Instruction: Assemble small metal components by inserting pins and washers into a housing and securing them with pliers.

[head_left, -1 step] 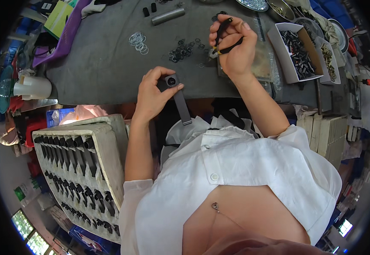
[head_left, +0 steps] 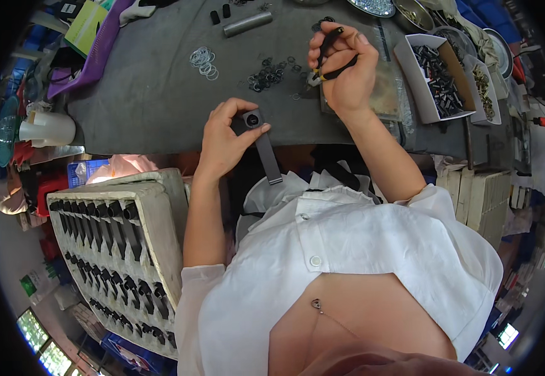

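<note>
My left hand (head_left: 221,141) grips a dark grey metal part (head_left: 268,160) at the table's front edge. The part has a squarish head with a round hole facing up, between thumb and fingers, and a long flat arm slanting toward my lap. Farther right and higher, my right hand (head_left: 357,78) is palm up around small pliers (head_left: 330,47) with black handles spread apart; their metal jaws point left, over the table. Near the jaws lies a loose heap of small black rings (head_left: 266,76). Thin pale rings (head_left: 203,61) lie to its left.
A metal tube (head_left: 248,24) lies at the back. White boxes of small metal pieces (head_left: 436,81) stand right, a purple basket (head_left: 97,56) far left. Below left, a pale foam tray (head_left: 169,238) holds rows of similar dark parts. A white roll (head_left: 53,130) sits at the left edge.
</note>
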{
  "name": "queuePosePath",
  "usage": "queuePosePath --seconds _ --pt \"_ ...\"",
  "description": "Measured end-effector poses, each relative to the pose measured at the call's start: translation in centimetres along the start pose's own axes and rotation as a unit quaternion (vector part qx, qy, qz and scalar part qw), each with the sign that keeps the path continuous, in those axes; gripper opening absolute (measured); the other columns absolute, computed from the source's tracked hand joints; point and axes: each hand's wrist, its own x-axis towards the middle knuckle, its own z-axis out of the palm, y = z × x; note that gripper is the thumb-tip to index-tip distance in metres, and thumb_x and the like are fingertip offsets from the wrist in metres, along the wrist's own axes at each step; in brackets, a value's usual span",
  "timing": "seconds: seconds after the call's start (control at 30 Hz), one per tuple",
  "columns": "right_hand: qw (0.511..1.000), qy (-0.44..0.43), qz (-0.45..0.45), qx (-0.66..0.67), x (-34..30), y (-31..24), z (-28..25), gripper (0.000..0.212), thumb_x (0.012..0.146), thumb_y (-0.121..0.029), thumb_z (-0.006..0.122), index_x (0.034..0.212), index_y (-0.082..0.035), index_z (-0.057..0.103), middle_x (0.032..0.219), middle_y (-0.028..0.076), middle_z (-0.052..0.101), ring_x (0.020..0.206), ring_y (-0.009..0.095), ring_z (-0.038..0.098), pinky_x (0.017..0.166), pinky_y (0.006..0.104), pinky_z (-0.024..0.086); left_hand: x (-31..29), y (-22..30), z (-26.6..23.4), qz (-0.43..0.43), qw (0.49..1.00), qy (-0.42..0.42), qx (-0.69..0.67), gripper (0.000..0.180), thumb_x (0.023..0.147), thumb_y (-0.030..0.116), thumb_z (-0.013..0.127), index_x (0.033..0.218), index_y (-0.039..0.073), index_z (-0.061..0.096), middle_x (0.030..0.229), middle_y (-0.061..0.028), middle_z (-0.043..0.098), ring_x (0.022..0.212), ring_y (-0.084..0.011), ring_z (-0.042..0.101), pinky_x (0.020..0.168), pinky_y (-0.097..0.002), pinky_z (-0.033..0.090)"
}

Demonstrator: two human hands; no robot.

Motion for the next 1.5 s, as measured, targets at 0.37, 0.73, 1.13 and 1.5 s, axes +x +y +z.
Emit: queuePosePath --seconds 0.37,0.73,1.13,1.5 --pt "0.999 -0.011 -0.013 0.029 0.1 0.7 0.0 0.039 0.093 -0.029 0.030 0.099 0.001 0.054 0.079 0.011 0.058 0.064 0.016 0.051 0.058 0.0300 0.044 0.0 0.1 -0.2 0.034 0.999 0.008 0.015 0.032 0.067 0.009 0.077 0.094 0.001 0.061 0.085 -0.0018 0.058 0.079 -0.0099 0.055 0.072 -0.0234 0.044" --pt "0.943 -0.156 -0.037 -0.293 -2.1 -2.8 1.2 0.032 0.090 -0.017 0.036 0.075 0.002 0.057 0.067 0.006 0.055 0.063 0.013 0.048 0.061 0.0272 0.039 -0.2 0.5 0.0 0.045 0.998 0.042 0.013 0.031 0.067 0.010 0.077 0.093 0.002 0.063 0.085 -0.0035 0.058 0.079 -0.0118 0.055 0.072 -0.0247 0.044" --pt "0.952 -0.217 0.086 -0.200 -3.3 -5.1 3.1 0.042 0.086 -0.020 0.038 0.089 0.011 0.066 0.068 0.009 0.054 0.064 0.014 0.048 0.062 0.0277 0.037 -0.4 0.6 -0.2 0.025 0.999 0.013 0.040 0.032 0.064 0.011 0.079 0.092 0.004 0.064 0.083 -0.0035 0.059 0.081 -0.0144 0.056 0.075 -0.0270 0.044" --pt "0.934 -0.305 0.137 -0.129 -4.3 -5.0 5.9 0.038 0.078 -0.013 0.041 0.093 0.012 0.065 0.081 0.011 0.058 0.071 0.014 0.051 0.066 0.0269 0.040 -0.4 -0.6 1.1 0.061 0.997 0.034 -0.021 0.029 0.064 0.015 0.079 0.083 0.007 0.058 0.079 -0.0033 0.056 0.076 -0.0207 0.052 0.070 -0.0330 0.042"
